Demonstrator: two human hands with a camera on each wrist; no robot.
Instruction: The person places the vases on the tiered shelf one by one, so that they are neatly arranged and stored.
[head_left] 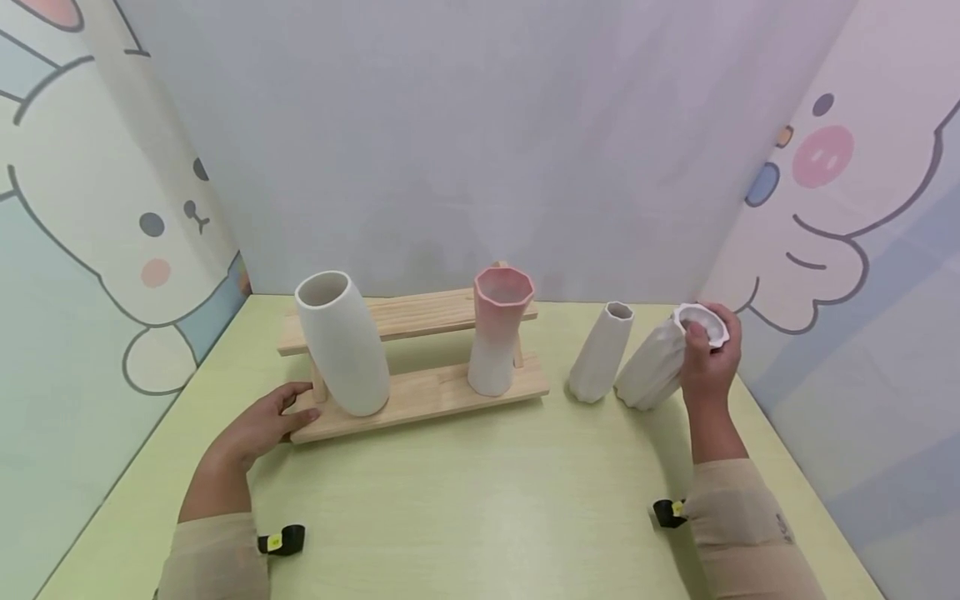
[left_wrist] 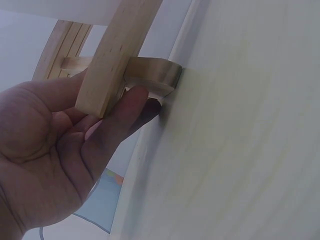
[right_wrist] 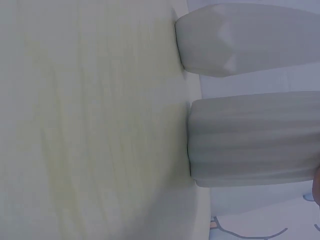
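My left hand [head_left: 262,423] grips the left end of a two-tier wooden shelf [head_left: 420,398], thumb on top of the lower board and fingers beneath it, as the left wrist view shows. A tall smooth white vase [head_left: 347,350] and a pink-and-white vase [head_left: 495,342] stand on that lower board. To the right, my right hand [head_left: 708,362] holds a white ribbed vase [head_left: 651,364] by its scalloped rim, thumb inside the mouth. In the right wrist view the ribbed vase [right_wrist: 250,140] has its base at the tabletop. Just left of it stands a narrow white faceted vase [head_left: 600,354].
The pale yellow-green table [head_left: 465,508] meets a plain back wall [head_left: 480,150]. Side walls with cartoon animals [head_left: 157,242] close in at left and right. Black wrist cameras [head_left: 283,540] sit at both sleeves.
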